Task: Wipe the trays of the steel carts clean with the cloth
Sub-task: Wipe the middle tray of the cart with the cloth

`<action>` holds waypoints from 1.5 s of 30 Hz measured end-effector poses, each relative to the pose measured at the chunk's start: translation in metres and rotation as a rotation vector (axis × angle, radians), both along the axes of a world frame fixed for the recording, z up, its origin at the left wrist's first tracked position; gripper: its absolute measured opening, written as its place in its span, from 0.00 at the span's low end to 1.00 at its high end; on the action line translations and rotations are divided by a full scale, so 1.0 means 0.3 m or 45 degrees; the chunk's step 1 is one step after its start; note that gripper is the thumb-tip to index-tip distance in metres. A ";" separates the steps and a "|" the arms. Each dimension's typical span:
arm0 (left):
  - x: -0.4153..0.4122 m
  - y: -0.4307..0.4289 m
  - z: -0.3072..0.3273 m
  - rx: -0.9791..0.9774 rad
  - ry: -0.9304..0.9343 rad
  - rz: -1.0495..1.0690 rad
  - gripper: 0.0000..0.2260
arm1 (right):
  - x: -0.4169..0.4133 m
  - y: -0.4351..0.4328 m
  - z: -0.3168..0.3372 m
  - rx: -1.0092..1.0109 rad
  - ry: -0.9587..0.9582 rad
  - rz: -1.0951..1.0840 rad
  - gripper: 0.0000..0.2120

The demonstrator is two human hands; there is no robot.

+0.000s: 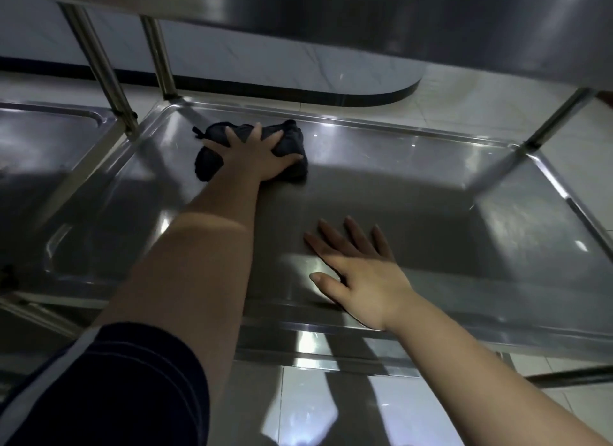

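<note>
Left hand flat on the dark cloth, fingers spread and straight, pressing down, not curled round it; cloth bunched up, lying inside the steel tray near its far left corner; it is what the tray contains (besides both hands); right hand palm down on the tray floor by the near rim, fingers straight and splayed, holding nothing; dark sleeve on the left upper arm; second tray just beside, at left; upper shelf overhead; pale tiled floor beyond.

Tray glossy smooth steel; cloth dark matt fabric
</note>
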State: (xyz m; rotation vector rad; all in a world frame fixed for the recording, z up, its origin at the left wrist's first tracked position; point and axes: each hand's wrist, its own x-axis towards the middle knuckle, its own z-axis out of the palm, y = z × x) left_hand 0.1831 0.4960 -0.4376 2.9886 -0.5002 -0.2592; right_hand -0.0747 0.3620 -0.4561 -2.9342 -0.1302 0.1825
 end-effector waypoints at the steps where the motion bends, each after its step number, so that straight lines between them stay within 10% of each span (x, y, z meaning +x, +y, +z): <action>1: -0.025 -0.039 -0.003 0.001 -0.002 -0.051 0.39 | 0.001 -0.001 0.000 -0.008 0.004 0.001 0.28; 20: -0.408 0.339 -0.019 0.089 0.111 0.092 0.45 | 0.006 -0.005 0.000 -0.002 0.029 0.001 0.30; 26: -0.663 0.306 -0.032 0.004 0.083 -0.053 0.37 | -0.042 -0.018 0.064 0.440 -0.245 -0.170 0.16; 36: -0.680 0.254 -0.009 0.017 0.151 0.088 0.43 | -0.260 -0.247 0.064 -0.015 -0.128 -0.379 0.20; 45: -0.874 -0.280 -0.004 0.037 0.051 -0.201 0.40 | -0.297 -0.257 0.047 0.898 -0.692 -0.788 0.10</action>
